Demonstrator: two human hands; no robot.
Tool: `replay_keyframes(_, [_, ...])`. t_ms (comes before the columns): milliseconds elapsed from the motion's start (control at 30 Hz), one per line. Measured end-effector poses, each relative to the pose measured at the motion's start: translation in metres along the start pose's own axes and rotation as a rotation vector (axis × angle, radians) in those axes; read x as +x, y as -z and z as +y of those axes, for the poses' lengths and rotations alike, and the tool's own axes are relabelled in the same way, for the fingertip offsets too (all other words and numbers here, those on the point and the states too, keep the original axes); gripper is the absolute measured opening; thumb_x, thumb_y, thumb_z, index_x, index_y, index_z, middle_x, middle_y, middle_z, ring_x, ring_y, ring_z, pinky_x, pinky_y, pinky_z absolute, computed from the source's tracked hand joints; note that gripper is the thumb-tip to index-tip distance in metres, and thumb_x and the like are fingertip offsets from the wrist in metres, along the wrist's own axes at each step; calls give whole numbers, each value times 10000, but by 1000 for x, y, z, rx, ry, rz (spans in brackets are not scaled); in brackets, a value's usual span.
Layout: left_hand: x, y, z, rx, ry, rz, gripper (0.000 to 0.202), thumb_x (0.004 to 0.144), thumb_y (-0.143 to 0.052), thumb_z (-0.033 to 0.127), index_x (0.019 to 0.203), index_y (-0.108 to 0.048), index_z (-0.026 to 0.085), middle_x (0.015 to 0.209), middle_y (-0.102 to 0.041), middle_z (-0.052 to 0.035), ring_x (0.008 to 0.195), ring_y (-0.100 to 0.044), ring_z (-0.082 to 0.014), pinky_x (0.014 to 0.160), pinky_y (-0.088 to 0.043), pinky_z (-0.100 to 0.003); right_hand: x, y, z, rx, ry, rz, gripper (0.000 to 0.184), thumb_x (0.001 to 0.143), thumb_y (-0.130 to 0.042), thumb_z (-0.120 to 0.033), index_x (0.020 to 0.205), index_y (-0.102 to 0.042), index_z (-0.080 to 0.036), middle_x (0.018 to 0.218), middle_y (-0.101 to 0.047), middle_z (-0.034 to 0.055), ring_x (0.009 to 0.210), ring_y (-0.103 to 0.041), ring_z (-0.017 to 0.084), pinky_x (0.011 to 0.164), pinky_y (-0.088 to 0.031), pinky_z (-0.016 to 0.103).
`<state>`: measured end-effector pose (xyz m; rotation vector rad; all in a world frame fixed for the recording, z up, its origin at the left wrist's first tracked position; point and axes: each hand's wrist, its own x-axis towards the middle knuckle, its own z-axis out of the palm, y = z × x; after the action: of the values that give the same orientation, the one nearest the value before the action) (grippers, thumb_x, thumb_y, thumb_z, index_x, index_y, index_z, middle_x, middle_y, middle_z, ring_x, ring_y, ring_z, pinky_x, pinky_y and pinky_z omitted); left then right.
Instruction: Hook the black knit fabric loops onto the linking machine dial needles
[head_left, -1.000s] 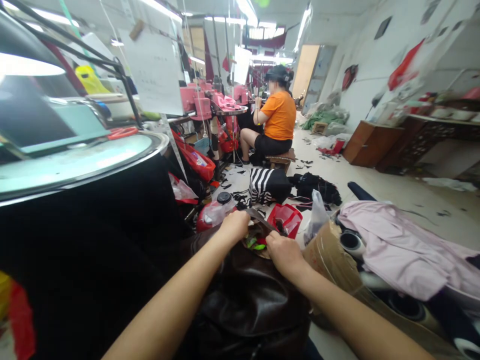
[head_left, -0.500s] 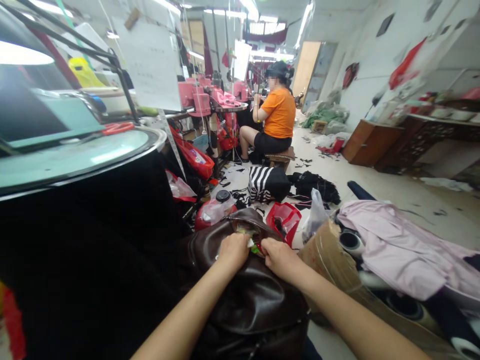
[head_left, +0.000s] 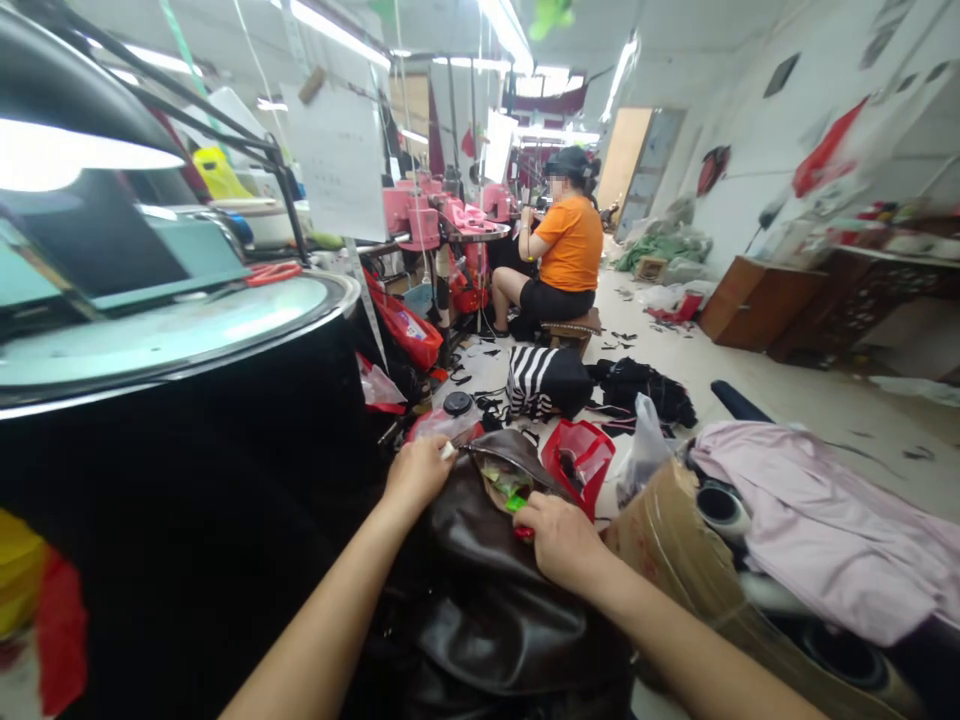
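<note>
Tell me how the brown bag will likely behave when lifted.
The bag will probably sag and fold rather than hold its shape, since its sides are creased and slumped. Its glossy surface suggests it may be somewhat slippery. Something green shows inside its open top, so contents might spill if it tips.

Bag [head_left: 487, 545] at my twelve o'clock, dark brown; bundle [head_left: 551, 380] beyond, black, white-striped; cloth [head_left: 814, 515] at two, pale pink.
</note>
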<state>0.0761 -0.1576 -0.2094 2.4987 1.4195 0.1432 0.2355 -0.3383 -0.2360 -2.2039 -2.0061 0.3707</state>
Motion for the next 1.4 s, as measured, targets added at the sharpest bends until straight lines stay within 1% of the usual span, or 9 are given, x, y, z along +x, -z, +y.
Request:
replay_keyframes(133, [21, -5, 2, 7, -40, -60, 285, 927, -603, 375, 1176, -669, 252, 1180, -705, -86, 1084, -660, -247, 895, -519, -376, 5, -7, 0, 106, 21, -38, 241, 760, -626, -170, 983, -710, -202, 1004, -685, 75, 933, -664, 236, 837, -479, 303])
replay_keyframes(267, [33, -12, 2, 24, -68, -104, 338, 943, -600, 432, 1166, -648, 183, 1167, -677, -87, 1054, -648, -224, 936, -527, -449, 13, -7, 9, 312, -81, 28, 247, 802, -627, -212, 1030, -706, -159, 1051, -698, 124, 1013, -663, 276, 923, -479, 373])
replay_keyframes(400, [33, -16, -4, 42, -64, -77, 318, 937, -599, 436, 1116, -665, 182, 1130, -691, -90, 1059, -649, -233, 930, -523, -443, 21, -3, 19, 658, -156, 41, 401, 800, -628, -173, 1199, -668, -166, 1198, -709, 90, 1114, -655, 231, 1002, -475, 336])
replay_keyframes(567, [30, -20, -7, 34, -54, -31, 238, 895, -594, 410, 1053, -705, 272, 1085, -737, -88, 1055, -676, -279, 828, -528, -351, 29, -9, 21, 1083, -266, -40, 554, 721, -527, -38, 1261, -610, -133, 1155, -724, 97, 1002, -708, 204, 909, -554, 334])
replay_keyframes(733, [30, -21, -5, 27, -40, -18, 261, 861, -596, 420, 1052, -717, 289, 1088, -746, -81, 1048, -679, -292, 804, -517, -332, 35, -13, 24, 1423, -351, -50, 495, 672, -436, -12, 1121, -615, -120, 984, -717, 77, 872, -706, 160, 912, -560, 340])
replay_keyframes(933, [30, -21, -5, 9, -29, -16, 253, 868, -586, 430, 1010, -726, 274, 1060, -750, -80, 1025, -683, -282, 799, -507, -325, 36, -11, 28, 1681, -348, -62, 421, 567, -479, -31, 942, -636, -139, 815, -678, 34, 735, -661, 147, 840, -570, 327])
replay_keyframes(1167, [29, -23, -2, -37, -28, -10, 225, 858, -597, 383, 988, -720, 246, 1059, -741, -108, 1029, -674, -317, 795, -495, -352, 37, -17, 28, 1723, -359, -46, 485, 511, -512, -56, 959, -675, -143, 832, -702, 33, 719, -671, 134, 800, -562, 298])
replay_keyframes(1300, [29, -20, -7, -92, -21, -17, 194, 843, -631, 356, 970, -707, 230, 1040, -735, -101, 1013, -673, -307, 799, -485, -355, 27, -12, 16, 1562, -281, -78, 406, 556, -628, -127, 953, -708, -136, 863, -734, 71, 771, -700, 176, 779, -555, 326])
replay_keyframes(1400, [31, -14, -16, -157, -36, -69, 198, 837, -686, 374, 906, -691, 188, 928, -725, -62, 908, -678, -242, 796, -502, -353, 29, 5, 9, 1342, -160, -81, 282, 626, -644, -220, 883, -727, -138, 844, -740, 78, 776, -703, 200, 736, -547, 334])
